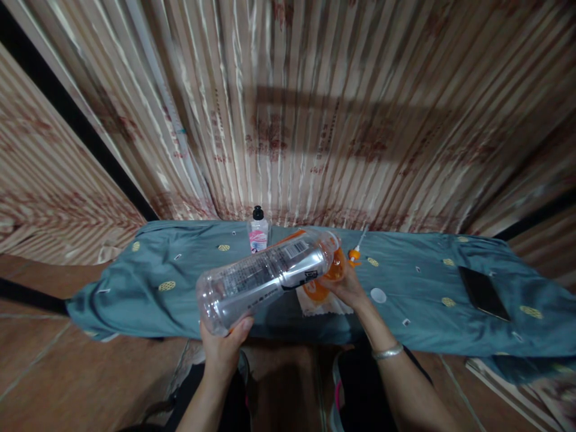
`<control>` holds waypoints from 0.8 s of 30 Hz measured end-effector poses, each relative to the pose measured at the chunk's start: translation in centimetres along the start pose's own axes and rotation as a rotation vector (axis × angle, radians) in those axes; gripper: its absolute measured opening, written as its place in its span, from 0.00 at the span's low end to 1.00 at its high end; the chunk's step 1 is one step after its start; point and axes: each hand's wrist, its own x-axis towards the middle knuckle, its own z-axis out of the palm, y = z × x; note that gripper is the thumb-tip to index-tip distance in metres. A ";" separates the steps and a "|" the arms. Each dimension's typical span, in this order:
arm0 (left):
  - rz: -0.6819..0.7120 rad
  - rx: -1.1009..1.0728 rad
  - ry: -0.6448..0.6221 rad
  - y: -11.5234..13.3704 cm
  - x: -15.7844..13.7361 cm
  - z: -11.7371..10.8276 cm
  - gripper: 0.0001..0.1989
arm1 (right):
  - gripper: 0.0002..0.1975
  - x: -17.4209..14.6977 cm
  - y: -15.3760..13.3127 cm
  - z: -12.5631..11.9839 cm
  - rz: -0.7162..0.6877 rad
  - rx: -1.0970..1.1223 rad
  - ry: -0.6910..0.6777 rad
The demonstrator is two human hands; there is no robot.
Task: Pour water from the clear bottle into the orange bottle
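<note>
My left hand (225,348) is closed around the base of a large clear plastic bottle (270,276) with a silver label. The bottle is tilted, its neck pointing up and to the right. Its mouth meets an orange translucent bottle (335,267), partly hidden behind the neck, that my right hand (348,288) grips. Whether liquid is passing between them I cannot tell. Just behind my right hand, an orange spray head (354,255) with a thin tube lies on the cloth. A packet (315,300) with an orange print lies beneath the bottles.
A teal patterned cloth (148,270) covers the low bench. Toward the back stands a small bottle (258,231) with a black cap and pink label. A white round disc (378,295) lies right of my hand, a dark flat phone-like object (483,293) farther right. Striped curtains (297,120) hang behind.
</note>
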 end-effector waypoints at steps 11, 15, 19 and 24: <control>-0.052 -0.061 -0.017 -0.6 -0.2 -0.1 0.31 | 0.39 -0.1 -0.1 0.3 -0.038 0.006 0.018; -0.041 -0.110 -0.017 -0.5 -0.4 0.1 0.30 | 0.38 -0.2 -0.2 0.1 -0.046 -0.012 0.013; -0.032 -0.113 -0.041 -0.2 -0.3 0.1 0.25 | 0.38 -0.2 -0.2 0.1 -0.019 0.030 0.020; -0.046 -0.054 -0.044 0.1 -0.1 0.1 0.25 | 0.34 0.0 -0.1 0.2 0.004 0.094 0.000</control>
